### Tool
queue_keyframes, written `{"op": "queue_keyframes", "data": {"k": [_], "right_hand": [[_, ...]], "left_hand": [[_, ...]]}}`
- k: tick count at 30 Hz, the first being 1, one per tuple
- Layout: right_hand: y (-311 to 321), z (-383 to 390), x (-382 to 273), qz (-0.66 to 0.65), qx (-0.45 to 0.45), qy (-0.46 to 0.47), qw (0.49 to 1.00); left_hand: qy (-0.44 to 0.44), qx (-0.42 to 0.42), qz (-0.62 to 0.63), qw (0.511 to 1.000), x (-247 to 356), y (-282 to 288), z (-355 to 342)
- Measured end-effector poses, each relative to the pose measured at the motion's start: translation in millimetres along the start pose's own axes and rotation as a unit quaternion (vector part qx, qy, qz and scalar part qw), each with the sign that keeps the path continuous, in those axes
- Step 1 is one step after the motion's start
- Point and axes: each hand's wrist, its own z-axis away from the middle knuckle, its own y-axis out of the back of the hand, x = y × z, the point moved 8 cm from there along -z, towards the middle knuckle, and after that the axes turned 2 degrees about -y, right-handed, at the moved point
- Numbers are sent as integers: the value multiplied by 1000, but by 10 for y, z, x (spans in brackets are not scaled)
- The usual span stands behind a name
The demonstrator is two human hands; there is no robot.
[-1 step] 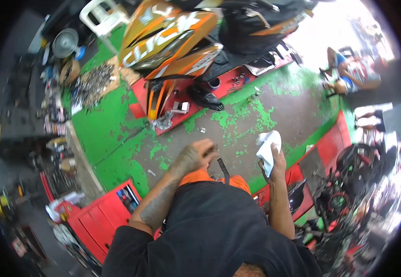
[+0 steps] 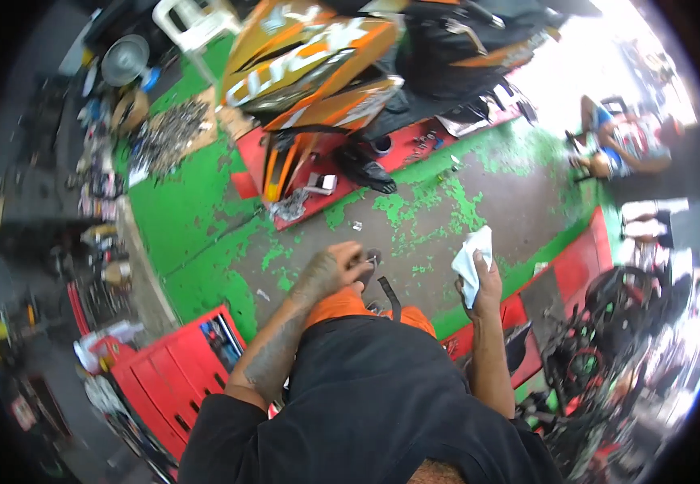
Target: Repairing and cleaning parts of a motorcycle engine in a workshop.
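Note:
A crumpled white cloth [image 2: 471, 256] is gripped in my right hand [image 2: 489, 289], the thumb pressed over it, out in front of my right side. My left hand [image 2: 337, 268] hangs before my orange shorts [image 2: 338, 305]. Its fingers are loosely bent, the thumb stands apart from them, and I see nothing between them. Just past those fingertips, lower down, a dark shoe [image 2: 372, 260] shows on the floor. The loose end of a dark strap [image 2: 390, 297] dangles at my waist.
Ahead, an orange and black motorcycle [image 2: 310, 68] stands on a red platform [image 2: 318, 208] holding small parts. A red tool cabinet [image 2: 168, 379] is at my near left, motorcycles [image 2: 584, 355] at the right. A person [image 2: 628, 145] sits at the far right. Green floor paint [image 2: 185, 214] is peeling.
The whole view has shifted slightly, the motorcycle now further right. My left hand has moved a little left and down, uncovering the shoe. The cloth stays in my right hand.

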Motion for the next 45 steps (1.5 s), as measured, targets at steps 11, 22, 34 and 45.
{"op": "queue_keyframes", "data": {"k": [11,22,34,45], "right_hand": [[209,-386,853,353,-165,17,921],[1478,-285,1586,807,-240,43,538],[-48,767,1417,793,-329,175,482],[-469,1099,2219,774,-402,122,473]], "left_hand": [[143,607,632,460,-2581,-2148,5371],[159,863,442,189,-2605,-1673,7157],[-59,897,439,-10,-3491,-1294,7367],[40,829,546,112,-2723,-1800,6330]]}}
